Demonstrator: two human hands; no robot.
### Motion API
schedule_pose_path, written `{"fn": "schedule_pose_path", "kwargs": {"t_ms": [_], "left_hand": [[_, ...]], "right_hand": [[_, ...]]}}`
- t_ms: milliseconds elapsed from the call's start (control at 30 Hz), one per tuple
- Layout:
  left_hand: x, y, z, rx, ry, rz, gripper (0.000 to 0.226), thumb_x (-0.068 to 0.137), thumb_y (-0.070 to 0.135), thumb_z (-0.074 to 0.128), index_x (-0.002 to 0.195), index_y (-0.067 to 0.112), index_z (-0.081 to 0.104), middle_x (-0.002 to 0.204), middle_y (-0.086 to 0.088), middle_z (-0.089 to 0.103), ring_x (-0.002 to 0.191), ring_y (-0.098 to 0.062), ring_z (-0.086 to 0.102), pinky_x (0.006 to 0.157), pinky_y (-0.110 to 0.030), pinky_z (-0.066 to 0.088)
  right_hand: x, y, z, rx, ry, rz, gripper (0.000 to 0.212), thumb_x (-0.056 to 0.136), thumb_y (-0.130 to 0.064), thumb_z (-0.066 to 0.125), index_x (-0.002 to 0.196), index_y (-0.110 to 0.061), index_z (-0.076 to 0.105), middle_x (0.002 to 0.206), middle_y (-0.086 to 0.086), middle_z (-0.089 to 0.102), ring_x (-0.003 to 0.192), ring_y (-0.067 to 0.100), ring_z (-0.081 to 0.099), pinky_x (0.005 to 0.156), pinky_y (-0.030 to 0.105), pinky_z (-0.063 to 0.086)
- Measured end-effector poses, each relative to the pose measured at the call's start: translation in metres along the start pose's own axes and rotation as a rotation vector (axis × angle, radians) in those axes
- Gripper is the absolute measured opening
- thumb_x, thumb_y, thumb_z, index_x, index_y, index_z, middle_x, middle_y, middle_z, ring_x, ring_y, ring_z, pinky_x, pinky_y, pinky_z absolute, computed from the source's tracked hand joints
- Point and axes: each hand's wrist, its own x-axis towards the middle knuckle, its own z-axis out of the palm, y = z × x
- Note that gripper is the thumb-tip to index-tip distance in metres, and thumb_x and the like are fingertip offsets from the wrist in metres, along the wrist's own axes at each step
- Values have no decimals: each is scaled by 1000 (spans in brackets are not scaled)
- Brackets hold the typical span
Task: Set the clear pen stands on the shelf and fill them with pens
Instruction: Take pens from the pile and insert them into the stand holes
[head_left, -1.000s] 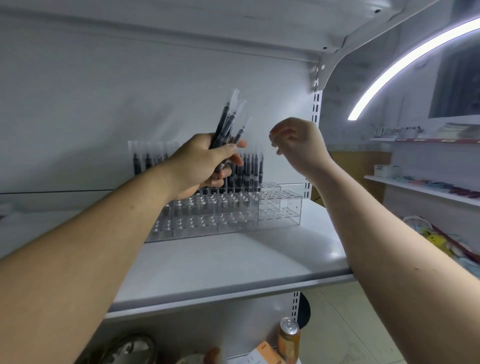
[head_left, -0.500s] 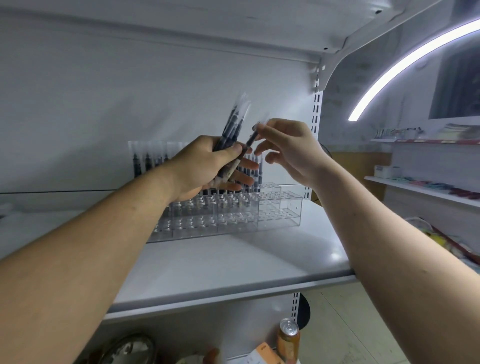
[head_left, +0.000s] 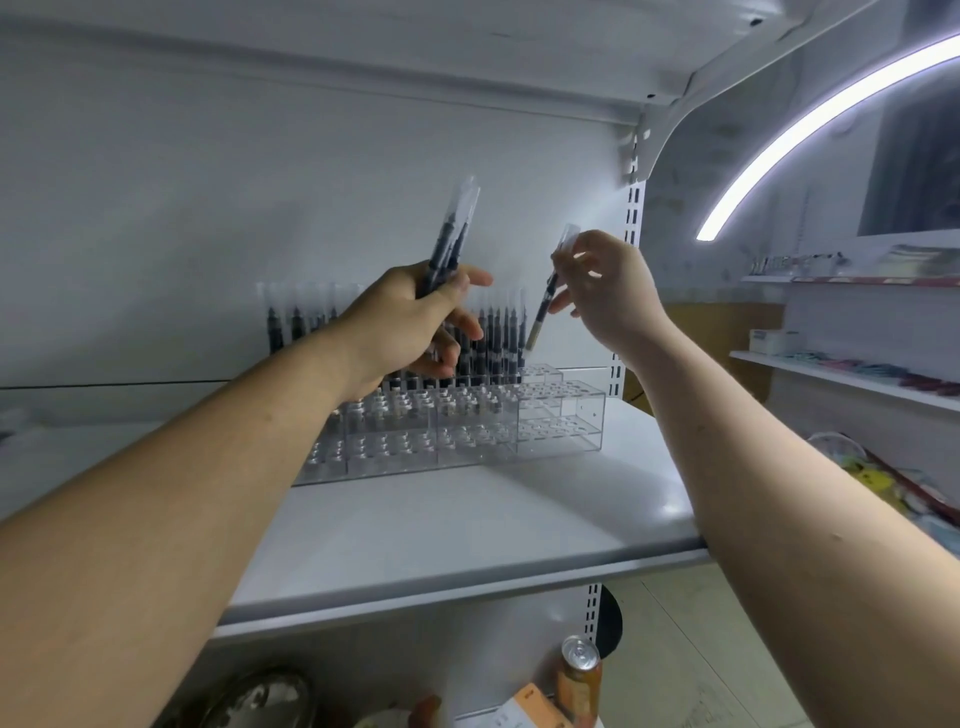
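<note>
Clear tiered pen stands (head_left: 561, 421) sit side by side on the white shelf (head_left: 467, 530), against its back wall. Black pens with clear caps (head_left: 498, 338) stand in the stands' back rows; the right stand's front holes show no pens. My left hand (head_left: 410, 327) is raised above the stands and grips a bunch of pens (head_left: 452, 234) pointing up. My right hand (head_left: 608, 296) holds a single pen (head_left: 545, 301) by its cap end, tip down, over the back right corner of the stands.
A drink can (head_left: 579, 670) and an orange-edged box (head_left: 530, 706) stand below the shelf. The slotted upright (head_left: 631, 228) rises at the shelf's right rear. More shelves with small goods (head_left: 857, 374) lie to the right, under a curved light strip (head_left: 810, 119).
My right hand reached to the bunch, pulled one pen out and carried it to the right, over the stands. The left hand stayed raised with the remaining pens.
</note>
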Motion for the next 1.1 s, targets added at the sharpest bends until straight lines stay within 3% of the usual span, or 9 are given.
{"fn": "schedule_pose_path", "kwargs": {"t_ms": [167, 367, 467, 567, 633, 800, 900, 967, 1100], "left_hand": [[-2, 2, 0, -27, -10, 1, 30, 112, 41, 45, 134, 40, 66, 88, -3, 65, 67, -14, 61, 65, -40, 65], [3, -3, -1, -43, 5, -9, 27, 113, 35, 46, 129, 31, 68, 72, 5, 44, 56, -10, 33, 44, -22, 26], [5, -4, -2, -53, 15, -59, 25, 113, 34, 47, 128, 23, 65, 71, 6, 43, 54, -9, 32, 43, -22, 23], [5, -4, 0, -101, 11, -121, 23, 113, 33, 48, 123, 17, 60, 70, 6, 45, 52, -9, 32, 42, -21, 20], [5, -3, 0, -134, 12, -147, 18, 113, 33, 49, 118, 17, 56, 70, 5, 47, 52, -9, 32, 40, -21, 20], [4, -2, -1, -193, -21, -182, 7, 111, 25, 52, 111, 19, 50, 80, -3, 53, 54, -12, 33, 38, -20, 22], [3, -3, -1, -190, -14, -185, 7, 110, 21, 51, 113, 16, 54, 84, -6, 55, 53, -12, 34, 40, -21, 21], [3, -2, 0, -181, -3, -183, 12, 111, 19, 50, 116, 12, 58, 85, -7, 57, 53, -12, 35, 43, -23, 19], [2, 0, 1, -164, -22, -159, 20, 112, 22, 50, 112, 6, 62, 83, -6, 58, 53, -11, 38, 46, -25, 21]], "right_hand": [[-3, 1, 7, -43, -112, 20, 17, 108, -22, 56, 105, -8, 64, 90, 4, 74, 64, 15, 76, 62, 42, 54], [-11, 3, 16, -146, -280, 9, 14, 109, -21, 55, 101, -13, 64, 92, 6, 76, 65, 12, 76, 52, 32, 48], [-14, 2, 17, -152, -300, 19, 13, 109, -21, 55, 105, -13, 65, 92, 5, 75, 72, 19, 78, 62, 53, 58], [-13, 1, 16, -109, -286, 77, 13, 108, -22, 56, 102, -13, 63, 89, 7, 75, 84, 44, 76, 72, 63, 57], [-12, 4, 16, -95, -295, 114, 14, 107, -22, 58, 99, -13, 64, 86, 8, 76, 89, 54, 72, 74, 66, 57], [-10, 14, 17, -166, -402, 154, 16, 102, -27, 67, 107, -11, 69, 76, 2, 79, 88, 44, 75, 77, 61, 62], [-7, 14, 13, -182, -328, 170, 27, 101, -30, 69, 117, -8, 69, 84, 3, 79, 79, 29, 74, 60, 37, 55], [-4, 12, 7, -190, -195, 128, 26, 101, -29, 68, 118, -10, 68, 97, 6, 77, 85, 22, 72, 63, 26, 52], [-1, 0, 1, -10, 49, -31, 12, 99, -18, 67, 104, -10, 74, 89, 4, 75, 75, 17, 71, 69, 34, 58]]}}
